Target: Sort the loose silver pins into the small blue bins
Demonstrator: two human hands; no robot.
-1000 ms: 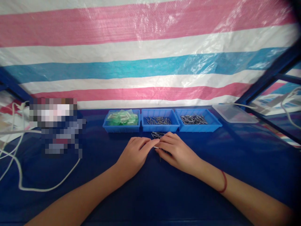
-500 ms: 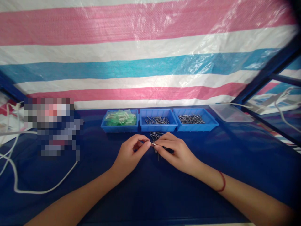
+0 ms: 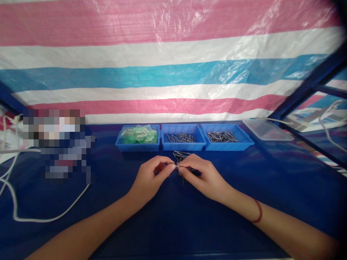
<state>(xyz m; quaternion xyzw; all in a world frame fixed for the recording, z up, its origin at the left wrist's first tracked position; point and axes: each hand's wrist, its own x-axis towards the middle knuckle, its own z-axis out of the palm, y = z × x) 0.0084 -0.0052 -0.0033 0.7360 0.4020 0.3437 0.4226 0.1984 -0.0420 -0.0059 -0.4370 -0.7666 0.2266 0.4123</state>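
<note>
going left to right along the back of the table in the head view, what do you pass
white cable → tray of green pieces → middle tray of metal pins → right tray of metal pins → clear plastic lid

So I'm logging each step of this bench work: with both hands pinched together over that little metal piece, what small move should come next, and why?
Probably press the two ends together. The left hand and right hand meet fingertip to fingertip on a small metal pin, raised above the loose pins on the blue table. Whether the parts have joined is too small to tell.
</note>
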